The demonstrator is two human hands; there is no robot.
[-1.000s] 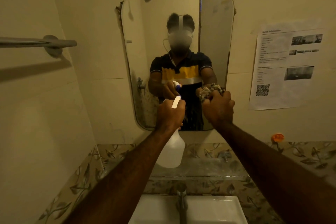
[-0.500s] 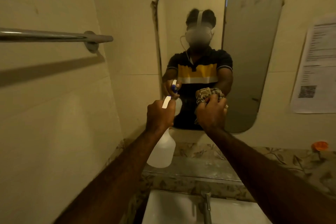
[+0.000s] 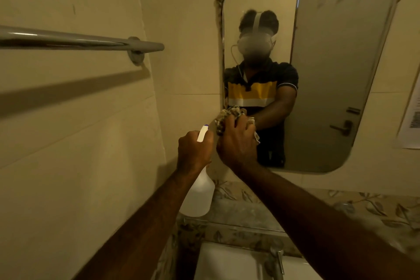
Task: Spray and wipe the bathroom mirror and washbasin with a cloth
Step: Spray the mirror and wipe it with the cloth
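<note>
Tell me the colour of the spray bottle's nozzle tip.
Blue-purple tip on the white spray bottle, seen in the head view.

Glossy metal rail [image 3: 75, 40] — translucent plastic bottle [image 3: 198, 195]

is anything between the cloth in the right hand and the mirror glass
Nothing visible. The right hand presses the cloth at the mirror's lower left edge. The spray bottle in the left hand sits beside it, lower and to the left.
</note>
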